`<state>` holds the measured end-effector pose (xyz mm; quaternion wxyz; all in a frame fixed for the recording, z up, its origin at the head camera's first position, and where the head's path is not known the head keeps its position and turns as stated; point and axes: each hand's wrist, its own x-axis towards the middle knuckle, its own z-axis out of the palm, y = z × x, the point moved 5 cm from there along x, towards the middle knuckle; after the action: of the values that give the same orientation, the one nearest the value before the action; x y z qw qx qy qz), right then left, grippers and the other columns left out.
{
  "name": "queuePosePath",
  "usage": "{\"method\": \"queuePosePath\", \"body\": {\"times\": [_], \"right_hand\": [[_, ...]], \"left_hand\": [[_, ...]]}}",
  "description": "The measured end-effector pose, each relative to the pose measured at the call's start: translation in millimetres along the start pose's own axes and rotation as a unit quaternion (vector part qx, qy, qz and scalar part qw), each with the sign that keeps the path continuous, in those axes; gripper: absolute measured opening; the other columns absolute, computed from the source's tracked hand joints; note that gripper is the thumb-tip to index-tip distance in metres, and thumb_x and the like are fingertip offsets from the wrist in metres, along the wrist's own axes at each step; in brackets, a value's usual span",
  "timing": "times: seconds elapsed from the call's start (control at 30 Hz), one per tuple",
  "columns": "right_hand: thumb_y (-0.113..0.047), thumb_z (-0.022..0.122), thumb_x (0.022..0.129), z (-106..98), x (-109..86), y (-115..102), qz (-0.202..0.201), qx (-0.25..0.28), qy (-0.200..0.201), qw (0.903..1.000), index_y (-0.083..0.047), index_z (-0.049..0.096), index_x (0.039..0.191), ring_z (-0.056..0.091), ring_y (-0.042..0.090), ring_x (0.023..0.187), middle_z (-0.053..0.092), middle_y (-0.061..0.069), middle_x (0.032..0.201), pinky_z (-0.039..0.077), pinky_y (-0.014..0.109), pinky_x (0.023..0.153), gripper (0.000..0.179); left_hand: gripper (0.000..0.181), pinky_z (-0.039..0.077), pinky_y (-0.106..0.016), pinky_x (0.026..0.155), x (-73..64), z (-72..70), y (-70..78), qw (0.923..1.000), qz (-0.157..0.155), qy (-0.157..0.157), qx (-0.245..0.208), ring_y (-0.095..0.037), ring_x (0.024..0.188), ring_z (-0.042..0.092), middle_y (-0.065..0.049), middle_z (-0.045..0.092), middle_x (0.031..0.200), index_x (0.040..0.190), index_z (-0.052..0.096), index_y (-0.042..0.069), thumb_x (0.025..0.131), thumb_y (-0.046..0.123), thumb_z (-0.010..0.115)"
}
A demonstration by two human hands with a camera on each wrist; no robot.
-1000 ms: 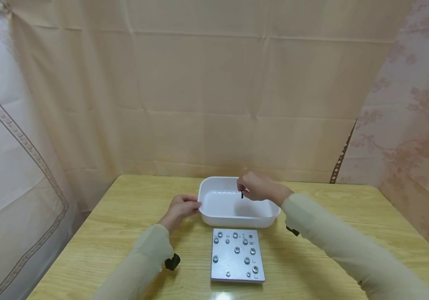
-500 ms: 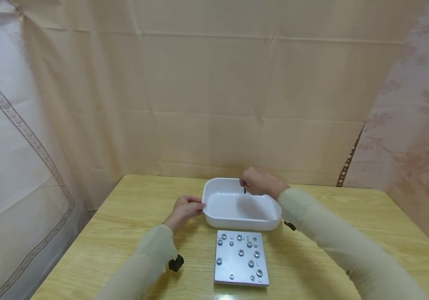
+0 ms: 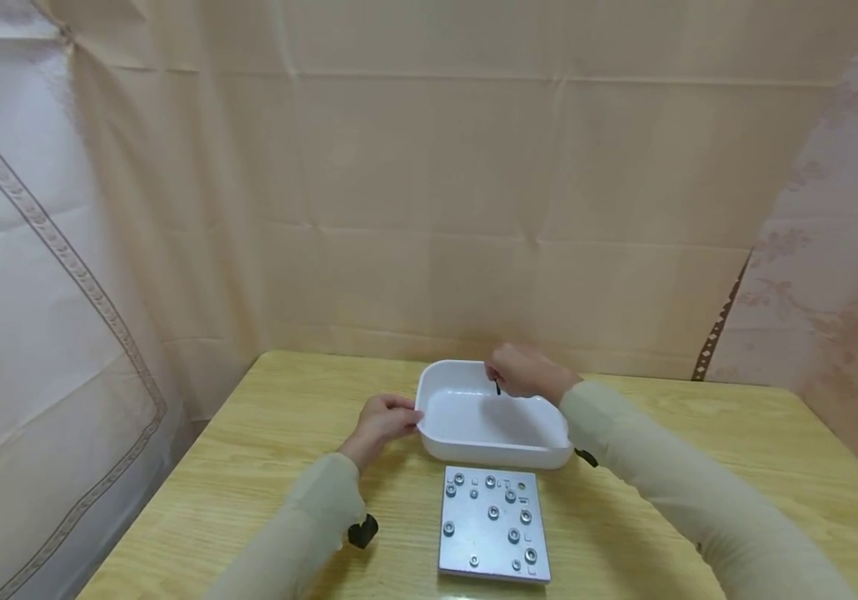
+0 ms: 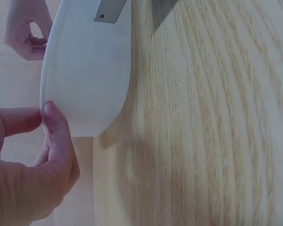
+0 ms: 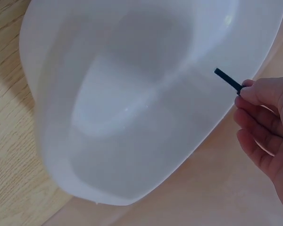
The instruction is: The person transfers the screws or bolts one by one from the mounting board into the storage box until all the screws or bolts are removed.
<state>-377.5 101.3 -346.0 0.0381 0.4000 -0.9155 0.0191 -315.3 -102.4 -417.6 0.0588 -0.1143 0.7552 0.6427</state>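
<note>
A white rectangular tub (image 3: 496, 456) stands on the table, its bare inner floor visible. My left hand (image 3: 384, 422) pinches the tub's left rim; the left wrist view shows thumb and index finger on either side of the edge. Over the tub's back side is my right hand (image 3: 525, 371), holding a small black screw (image 5: 228, 79) between thumb and index finger. The screw's shank sticks out over the inside of the tub, while its head end is mostly hidden by the fingertips. The other fingers (image 5: 257, 127) of that hand are curled in.
A silver metal plate (image 3: 477, 546) lies just in front of the tub, with several socket-head screws set in it and one open hole near its back right corner. Beige cloth (image 3: 429, 208) hangs behind the wooden table (image 3: 699, 467).
The head view has turned a little, so everything sits further right and slightly lower. My left hand keeps its pinch on the rim, and my right hand still holds the screw over the tub.
</note>
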Motion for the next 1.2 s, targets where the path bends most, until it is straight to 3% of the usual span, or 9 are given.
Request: {"method": "queuePosePath", "body": {"times": [0.17, 0.33, 0.57, 0.83, 1.2], "right_hand": [[-0.001, 0.067, 0.082, -0.7, -4.7, -0.9, -0.002, 0.013, -0.011, 0.9998, -0.004, 0.07, 0.088, 0.055, 0.014, 0.069, 0.068, 0.003, 0.079, 0.05, 0.025, 0.062, 0.007], [-0.006, 0.072, 0.081, -7.3, -19.0, -5.4, -0.02, 0.019, 0.01, 0.9996, -0.005, 0.071, 0.096, 0.062, 0.019, 0.083, 0.072, 0.007, 0.094, 0.056, 0.033, 0.076, 0.015], [-0.006, 0.076, 0.077, -11.6, -45.9, -19.1, -0.077, 0.009, 0.077, 0.994, -0.009, 0.071, 0.094, 0.062, 0.018, 0.087, 0.071, 0.003, 0.092, 0.057, 0.032, 0.076, 0.017], [-0.011, 0.077, 0.079, -6.9, -81.5, -41.4, -0.079, 0.019, 0.099, 0.9918, -0.009, 0.069, 0.099, 0.063, 0.015, 0.089, 0.069, 0.001, 0.097, 0.058, 0.032, 0.08, 0.022], [-0.01, 0.081, 0.073, -3.2, -117.4, -70.1, -0.11, 0.008, 0.129, 0.9854, -0.014, 0.068, 0.097, 0.061, 0.011, 0.09, 0.068, -0.005, 0.096, 0.056, 0.029, 0.082, 0.028]], "left_hand": [[0.026, 0.061, -0.032, 0.078, 2.7, 0.4, -1.8, 0.9999, -0.011, 0.004, 0.001, -0.015, 0.074, 0.063, -0.016, 0.064, 0.097, 0.105, 0.063, -0.008, 0.082, 0.001, 0.07], [0.026, 0.061, -0.031, 0.078, 1.7, 1.6, 0.5, 0.9999, -0.012, 0.007, 0.002, -0.014, 0.073, 0.062, -0.014, 0.064, 0.096, 0.105, 0.063, -0.008, 0.082, 0.002, 0.07], [0.029, 0.06, -0.027, 0.073, 0.8, 1.2, 1.1, 1.0, -0.002, 0.004, 0.006, -0.014, 0.073, 0.061, -0.015, 0.064, 0.095, 0.108, 0.062, -0.01, 0.083, 0.001, 0.069], [0.027, 0.06, -0.026, 0.073, 1.4, 0.8, -1.4, 0.9999, -0.009, 0.002, 0.011, -0.014, 0.075, 0.062, -0.017, 0.065, 0.099, 0.108, 0.063, -0.008, 0.083, 0.002, 0.069], [0.026, 0.06, -0.025, 0.071, 2.0, -1.9, 0.9, 1.0, -0.001, 0.005, 0.0, -0.013, 0.072, 0.061, -0.016, 0.065, 0.095, 0.106, 0.063, -0.009, 0.082, 0.001, 0.069]]}}
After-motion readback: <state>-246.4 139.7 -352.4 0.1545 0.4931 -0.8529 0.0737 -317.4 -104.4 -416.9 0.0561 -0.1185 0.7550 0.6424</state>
